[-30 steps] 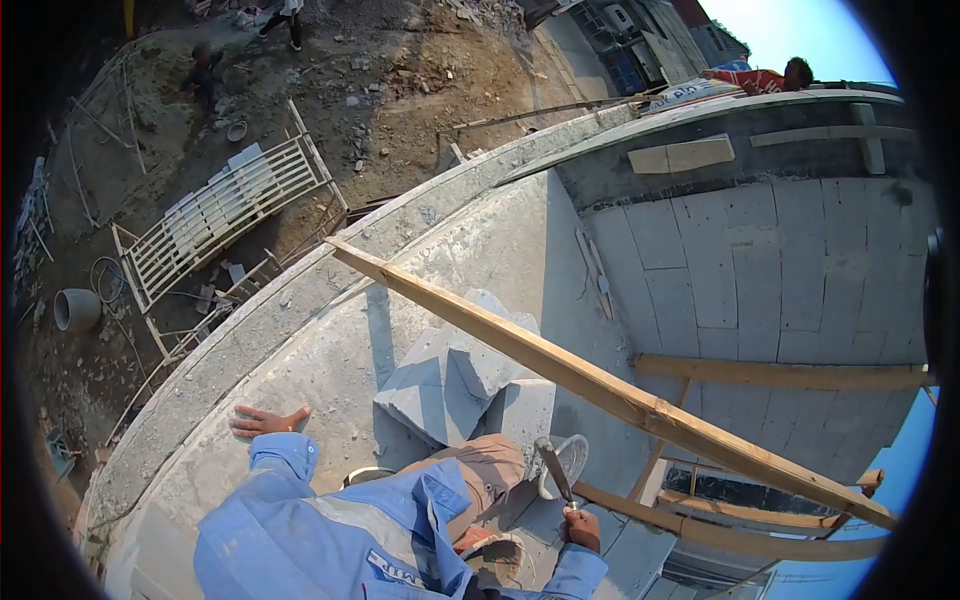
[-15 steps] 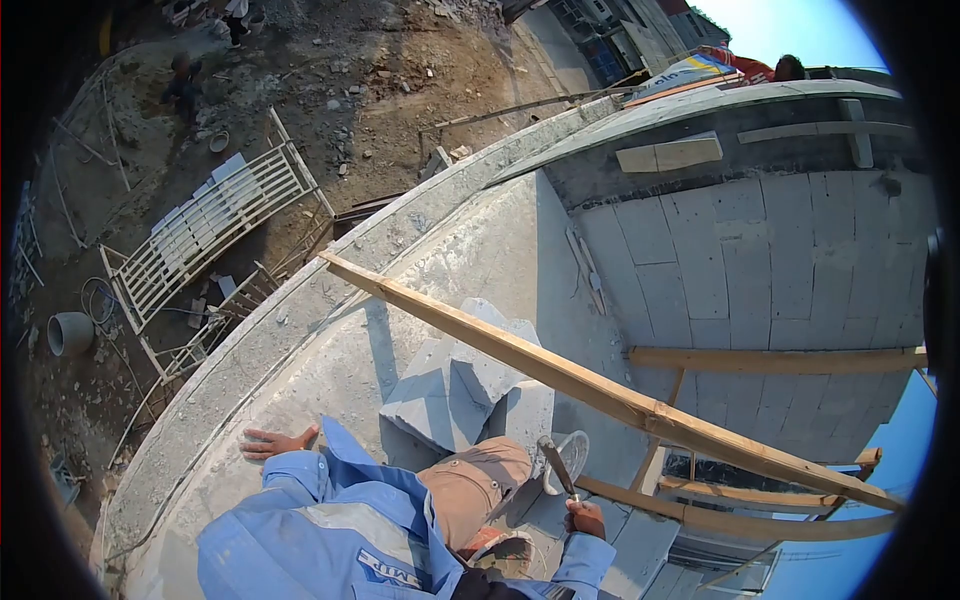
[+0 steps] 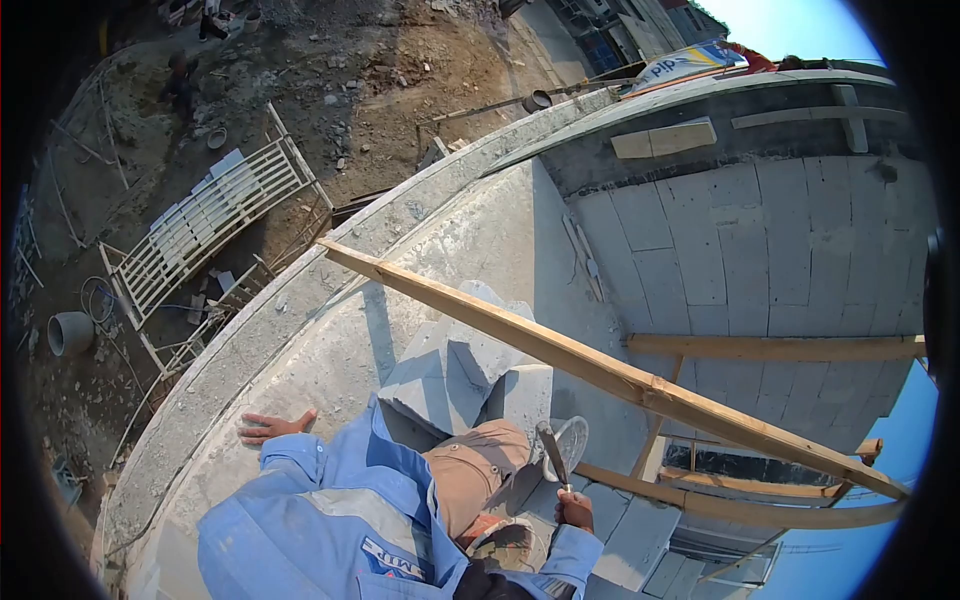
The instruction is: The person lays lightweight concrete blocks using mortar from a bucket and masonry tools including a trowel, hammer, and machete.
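Note:
My left hand [image 3: 278, 427] rests flat with fingers spread on the pale concrete slab [image 3: 300, 375], close to its outer edge. My right hand [image 3: 574, 510] is wrapped round the light handle of a hand tool [image 3: 552, 455] with a long, dark metal part pointing up and away. A whitish loop [image 3: 573, 440] overlaps the tool's far end; its kind is unclear. Ahead of my knee lie grey lightweight blocks [image 3: 440, 375], stacked unevenly. Beyond my right hand, more grey blocks [image 3: 635, 545] form a flat course.
A long timber [image 3: 500, 335] crosses diagonally above the blocks. A block wall [image 3: 740, 240] rises on the right, with timber rails [image 3: 770, 348]. Past the slab's curved edge [image 3: 250, 330], the ground lies far below, with a metal frame [image 3: 215, 215] and a person [image 3: 180, 80].
My right hand has moved slightly left and upward with the tool. My left hand stays on the slab. The view has shifted a little.

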### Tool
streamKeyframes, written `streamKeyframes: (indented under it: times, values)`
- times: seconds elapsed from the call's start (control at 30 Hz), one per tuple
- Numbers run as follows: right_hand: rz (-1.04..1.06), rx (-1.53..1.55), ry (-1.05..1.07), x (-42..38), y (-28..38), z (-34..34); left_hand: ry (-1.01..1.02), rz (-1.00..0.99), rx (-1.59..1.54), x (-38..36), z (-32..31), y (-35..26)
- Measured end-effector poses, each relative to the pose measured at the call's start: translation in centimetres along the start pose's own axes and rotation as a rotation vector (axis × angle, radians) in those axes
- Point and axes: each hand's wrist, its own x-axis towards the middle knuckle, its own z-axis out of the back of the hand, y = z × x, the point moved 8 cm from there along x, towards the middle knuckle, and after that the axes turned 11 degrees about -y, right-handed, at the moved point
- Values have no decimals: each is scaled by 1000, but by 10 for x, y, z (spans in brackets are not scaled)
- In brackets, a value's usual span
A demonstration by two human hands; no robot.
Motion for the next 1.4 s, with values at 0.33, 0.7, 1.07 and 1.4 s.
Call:
streamKeyframes:
  times: [0.33,0.7,1.07,1.4]
  values:
    - [323,106,-178,39,-112,-12,-139,-45,-23,11,-12,5]
    - [181,481,-237,-38,-227,73,-341,-402,-3,0,-8,-19]
    - [-10,1156,-366,-68,-343,126,-210,-1547,218,-152,-64,-179]
    - [-15,406,-972,-149,-426,217,133,-1734,485,-244,-90,-189]
